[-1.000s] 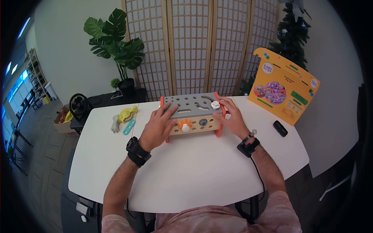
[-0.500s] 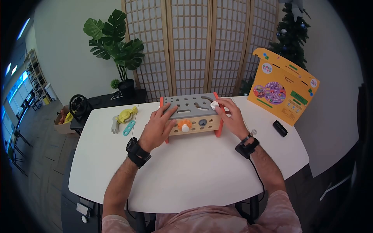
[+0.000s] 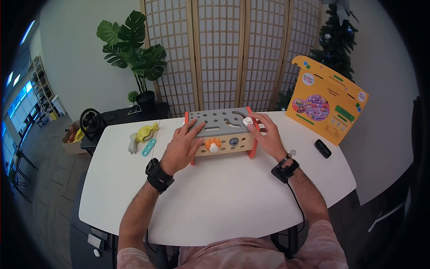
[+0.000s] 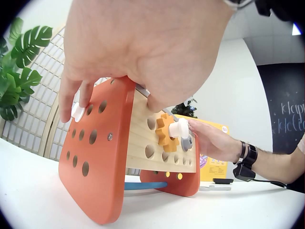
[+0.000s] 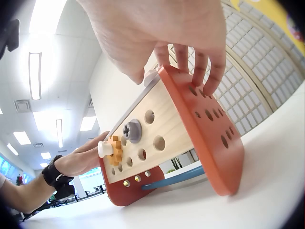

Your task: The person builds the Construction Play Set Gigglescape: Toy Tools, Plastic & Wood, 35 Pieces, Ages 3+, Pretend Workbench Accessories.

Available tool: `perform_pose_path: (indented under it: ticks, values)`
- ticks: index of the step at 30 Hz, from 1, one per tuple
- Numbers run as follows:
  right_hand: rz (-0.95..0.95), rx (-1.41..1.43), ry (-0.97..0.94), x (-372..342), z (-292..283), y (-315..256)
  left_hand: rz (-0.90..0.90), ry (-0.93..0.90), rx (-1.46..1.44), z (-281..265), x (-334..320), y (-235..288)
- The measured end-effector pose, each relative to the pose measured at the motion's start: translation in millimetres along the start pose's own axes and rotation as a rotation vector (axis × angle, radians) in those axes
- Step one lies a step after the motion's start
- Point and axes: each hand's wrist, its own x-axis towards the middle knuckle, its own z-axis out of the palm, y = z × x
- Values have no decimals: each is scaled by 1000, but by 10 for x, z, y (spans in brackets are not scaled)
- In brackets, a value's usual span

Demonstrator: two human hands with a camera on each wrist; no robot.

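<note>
A toy workbench with a grey perforated top, wooden front and red end panels stands on the white table. My left hand holds its left end, fingers spread over the top and side, thumb at the front. My right hand is at the right end, thumb and index finger around a white toy bolt in the curved slot; its other fingers drape over the red end panel. On the front sit an orange gear with a white peg and a grey screw.
Yellow toy piece, grey glove-like piece and teal slotted strip lie at the table's left. An orange printed box and a black object are at the right. A cable runs from the right wrist.
My right hand has shifted left from the right end panel, bringing thumb and index finger to the white bolt. My left hand has stayed in place.
</note>
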Motion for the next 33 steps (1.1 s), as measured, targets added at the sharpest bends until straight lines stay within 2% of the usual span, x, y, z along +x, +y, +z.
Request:
perform_pose_path:
  ticks: [6,9,14,17,19,20,22,24,26,28,29,31,33]
  values:
    - [39,-17,-49,-19,-42,-26,6,2,0,-4,-4,2]
    - [-44,-115,-98,-57,-48,64,13,0,-5,0,-3,-8]
    - [28,-194,-209,-51,-50,26,-5,-57,-60,-66,0,-57]
    - [44,-207,-234,-52,-79,1,61,-66,-107,-103,5,-229]
    - [36,-203,-241,-44,-98,-15,111,132,-39,-136,2,-477]
    - [30,-203,-246,-52,-97,-11,109,127,-36,-189,2,-611]
    - [38,-210,-251,-54,-94,16,27,287,-18,-344,-23,-895]
    - [46,-221,-257,-64,-93,22,-190,243,109,-535,-129,-1157]
    - [33,-204,-258,-65,-103,4,-249,224,215,-560,-258,-1706]
    - [27,-198,-254,-67,-108,-2,-563,154,494,-579,-436,-1958]
    - [18,-195,-257,-71,-113,-6,-552,150,498,-559,-505,-2133]
    - [22,-198,-250,-78,-117,-39,-683,210,545,-484,-637,-2495]
    - [24,-203,-251,-78,-122,-41,-697,200,514,-451,-728,-2764]
